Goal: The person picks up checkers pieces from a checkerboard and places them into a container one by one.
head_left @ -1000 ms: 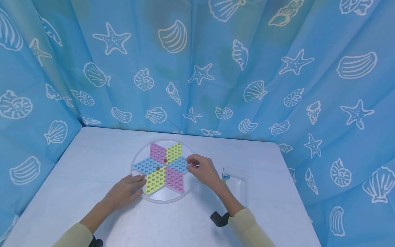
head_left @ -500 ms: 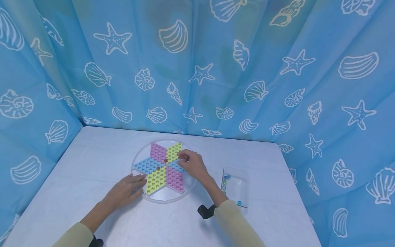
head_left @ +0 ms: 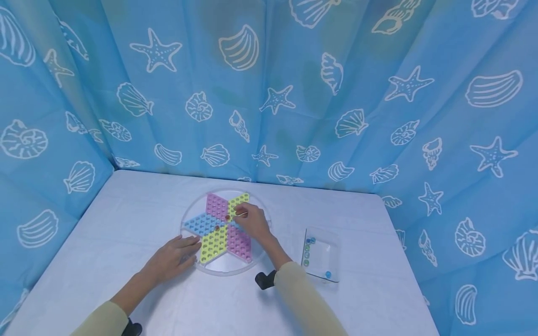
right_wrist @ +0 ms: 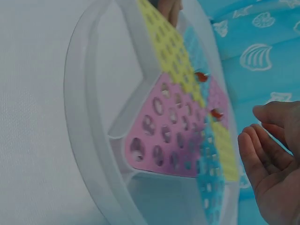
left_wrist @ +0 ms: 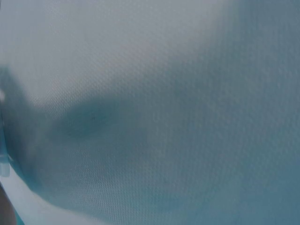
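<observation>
On the white-covered table lies a round clear Chinese checkers board (head_left: 239, 242) with pink, yellow and blue star points. Two reddish-brown marbles, a near one (head_left: 216, 228) and a far one (head_left: 227, 217), sit around its centre. My left hand (head_left: 174, 259) rests at the board's left rim, fingers extended. Over the board's right half hovers my right hand (head_left: 253, 221), its thumb and fingers bent toward each other near the yellow and blue points. In the right wrist view no marble shows at the right hand's (right_wrist: 276, 150) fingertips; whether something small is hidden there is unclear.
Right of the board stands a clear tray (head_left: 321, 261). Several blue and green marbles (head_left: 307, 255) line its left side, and a blue marble (head_left: 328, 274) lies near its front. A blue shell-print curtain (head_left: 269, 130) surrounds the table. Blurred pale fabric (left_wrist: 154, 117) fills the left wrist view.
My right hand has moved left from the board's right edge to near its centre, bringing the tray's marbles into full view. The left hand stays at the rim.
</observation>
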### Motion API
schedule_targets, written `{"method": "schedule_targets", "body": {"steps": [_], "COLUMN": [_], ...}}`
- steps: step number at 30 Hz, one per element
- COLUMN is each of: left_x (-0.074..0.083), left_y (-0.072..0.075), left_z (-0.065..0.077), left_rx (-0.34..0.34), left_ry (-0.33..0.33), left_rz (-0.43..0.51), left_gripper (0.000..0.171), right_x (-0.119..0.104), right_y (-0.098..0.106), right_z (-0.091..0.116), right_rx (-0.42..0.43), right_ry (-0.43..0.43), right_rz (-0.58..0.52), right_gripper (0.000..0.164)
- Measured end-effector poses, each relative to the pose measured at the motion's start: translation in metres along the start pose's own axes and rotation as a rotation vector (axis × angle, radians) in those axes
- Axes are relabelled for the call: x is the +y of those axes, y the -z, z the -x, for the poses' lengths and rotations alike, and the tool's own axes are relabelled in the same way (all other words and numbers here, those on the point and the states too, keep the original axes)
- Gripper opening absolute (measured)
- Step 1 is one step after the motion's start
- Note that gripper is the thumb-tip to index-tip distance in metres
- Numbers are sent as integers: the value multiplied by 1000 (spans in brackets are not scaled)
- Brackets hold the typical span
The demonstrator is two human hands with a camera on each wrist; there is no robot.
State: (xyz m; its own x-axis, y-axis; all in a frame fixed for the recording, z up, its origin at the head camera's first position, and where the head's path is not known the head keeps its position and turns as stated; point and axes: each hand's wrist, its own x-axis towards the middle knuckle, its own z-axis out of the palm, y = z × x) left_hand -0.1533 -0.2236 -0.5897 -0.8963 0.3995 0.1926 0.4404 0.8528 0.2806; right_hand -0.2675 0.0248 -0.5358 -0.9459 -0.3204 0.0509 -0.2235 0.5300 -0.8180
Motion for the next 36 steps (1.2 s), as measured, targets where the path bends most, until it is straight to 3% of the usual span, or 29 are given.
{"method": "schedule_targets", "body": {"steps": [6, 22, 36], "left_x": [2, 2, 2], "left_y": [2, 2, 1], "left_z": [1, 1, 1], "left_rx": [13, 23, -3], "left_ry": [0, 0, 18], "left_rz": [-1, -14, -20], "left_gripper": [39, 39, 40], "right_x": [13, 20, 17], "right_y": [-15, -35, -37], "right_z": [-9, -12, -15], "right_rx": [25, 56, 43], "right_ry": [14, -96, -58], "right_rz": [-7, 109, 190], "right_gripper": [20, 24, 20]}}
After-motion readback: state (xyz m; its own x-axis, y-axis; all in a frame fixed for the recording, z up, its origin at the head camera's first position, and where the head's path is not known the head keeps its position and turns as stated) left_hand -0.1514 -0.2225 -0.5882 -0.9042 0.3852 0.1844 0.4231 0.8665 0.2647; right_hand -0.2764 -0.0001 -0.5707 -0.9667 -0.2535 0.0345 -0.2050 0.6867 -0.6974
